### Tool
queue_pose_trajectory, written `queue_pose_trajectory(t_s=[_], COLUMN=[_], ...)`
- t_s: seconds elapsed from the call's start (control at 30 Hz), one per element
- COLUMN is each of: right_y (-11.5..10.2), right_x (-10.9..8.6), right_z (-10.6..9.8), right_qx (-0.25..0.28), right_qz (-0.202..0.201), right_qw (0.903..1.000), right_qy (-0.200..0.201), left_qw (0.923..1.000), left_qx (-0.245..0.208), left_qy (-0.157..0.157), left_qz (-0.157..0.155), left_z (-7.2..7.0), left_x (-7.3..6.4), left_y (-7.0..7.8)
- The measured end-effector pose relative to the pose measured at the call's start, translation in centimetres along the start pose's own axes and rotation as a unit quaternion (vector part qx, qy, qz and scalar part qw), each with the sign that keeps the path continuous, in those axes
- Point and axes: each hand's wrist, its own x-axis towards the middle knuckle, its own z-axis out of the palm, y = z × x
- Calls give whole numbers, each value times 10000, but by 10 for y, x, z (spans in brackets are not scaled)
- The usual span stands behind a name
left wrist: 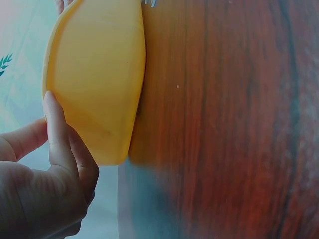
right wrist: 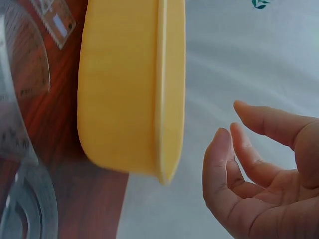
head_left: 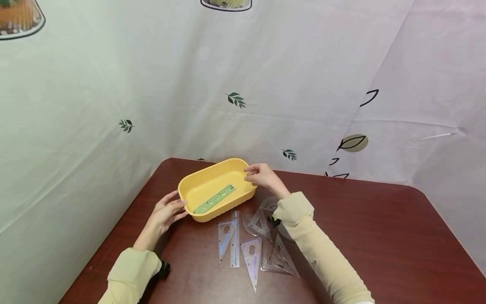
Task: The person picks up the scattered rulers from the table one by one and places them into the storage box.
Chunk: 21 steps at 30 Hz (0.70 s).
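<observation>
A yellow plastic basin [head_left: 226,208] rests at the far left of the table, with a green ruler [head_left: 214,199] lying inside it. At the basin's left end my left hand [head_left: 165,213] pinches the rim between thumb and fingers, as the left wrist view also shows. My right hand [head_left: 262,175] is by the far right corner of the basin. In the right wrist view a gap separates the bent, loose fingers of that hand [right wrist: 259,174] from the basin wall [right wrist: 119,89], and nothing is between them.
On the brown table [head_left: 364,236], in front of the basin, lie a clear ruler [head_left: 235,249], a blue-marked set square [head_left: 225,238], a purple-tinted set square [head_left: 251,255] and other clear set squares [head_left: 282,259]. Protractors [right wrist: 30,199] lie under the right forearm. A white patterned cloth [head_left: 258,126] hangs behind.
</observation>
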Motion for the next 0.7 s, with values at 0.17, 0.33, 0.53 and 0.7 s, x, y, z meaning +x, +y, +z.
queue_pose_trajectory(t_s=[0.17,0.33,0.53,0.7], right_y=[6,18,34,45], right_x=[-6,-12,-21,-24], right_z=[-14,-24,-33,-40], right_qx=[-254,-426,-908,-1189], right_qz=[-9,-32,-48,73], right_qw=[9997,9991,9958,9927], right_qy=[-1,20,70,184], left_qw=[10000,10000,10000,10000], left_qx=[-26,-36,-46,-49], left_qy=[3,2,-2,-6], left_qz=[21,43,17,13], left_z=[0,-1,-1,-2], left_x=[0,0,1,1], left_y=[0,0,-1,-2])
